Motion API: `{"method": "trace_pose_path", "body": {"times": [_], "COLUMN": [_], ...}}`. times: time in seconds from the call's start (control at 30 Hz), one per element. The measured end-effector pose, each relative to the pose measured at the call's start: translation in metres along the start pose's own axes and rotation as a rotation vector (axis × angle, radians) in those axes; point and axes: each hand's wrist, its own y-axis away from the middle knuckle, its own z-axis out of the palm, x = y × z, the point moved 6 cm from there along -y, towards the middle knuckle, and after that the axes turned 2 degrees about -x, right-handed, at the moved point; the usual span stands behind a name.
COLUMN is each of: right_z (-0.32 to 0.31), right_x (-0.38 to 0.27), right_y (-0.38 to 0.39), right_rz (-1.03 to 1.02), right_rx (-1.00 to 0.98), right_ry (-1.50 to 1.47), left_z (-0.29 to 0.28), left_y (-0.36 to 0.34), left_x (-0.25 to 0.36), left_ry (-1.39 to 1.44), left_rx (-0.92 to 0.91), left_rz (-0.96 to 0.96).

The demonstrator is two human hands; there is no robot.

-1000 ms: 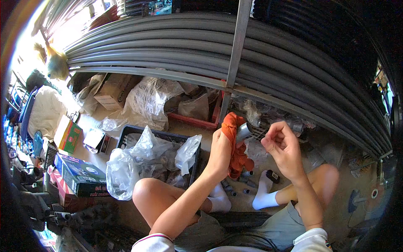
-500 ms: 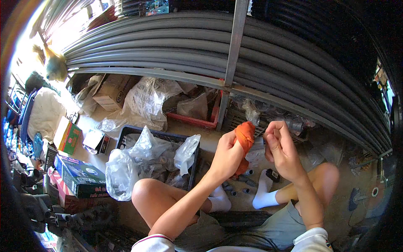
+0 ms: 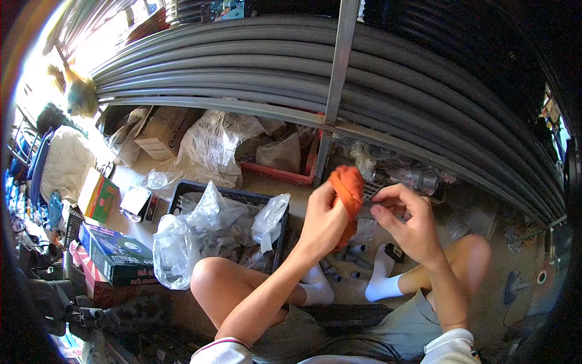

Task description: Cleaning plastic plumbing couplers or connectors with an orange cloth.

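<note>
An orange cloth (image 3: 350, 193), bunched up, is gripped in my left hand (image 3: 321, 221) in front of me. Its folds rise above the thumb and hang below the hand, and whatever it may cover is hidden. Just right of it, my right hand (image 3: 413, 219) hovers with thumb and fingers curved and apart, and I see nothing between them. Below both hands, several grey pipe fittings (image 3: 359, 259) lie on the floor between my feet in white socks. A small black object (image 3: 394, 252) lies against my right foot.
A dark crate (image 3: 279, 242) with clear plastic bags stands left of my hands. Beyond is a red tray (image 3: 279, 174) under a metal rack (image 3: 336, 67) of long grey pipes (image 3: 224, 64). Boxes (image 3: 118, 252) are stacked at far left.
My right hand has gone from bunched fingers to spread ones. My left hand has shifted slightly left and turned with the orange cloth, which now stands a little higher.
</note>
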Motion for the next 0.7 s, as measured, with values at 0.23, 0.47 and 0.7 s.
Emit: {"method": "trace_pose_path", "body": {"times": [0.23,0.47,0.7], "right_z": [-0.015,-0.017,-0.019], "right_x": [0.0,-0.01,0.008], "right_y": [-0.001,0.001,0.002], "right_rz": [-0.122,-0.221,-0.052], "right_rx": [0.207,0.141,0.07], "right_ry": [-0.091,0.188,0.096], "left_z": [-0.002,0.002,0.024], "left_y": [0.004,0.008,0.022], "left_x": [-0.002,-0.007,-0.007], "left_ry": [0.22,0.032,0.069], "left_rx": [-0.236,-0.539,-0.626], "left_rz": [-0.116,-0.106,-0.106]}}
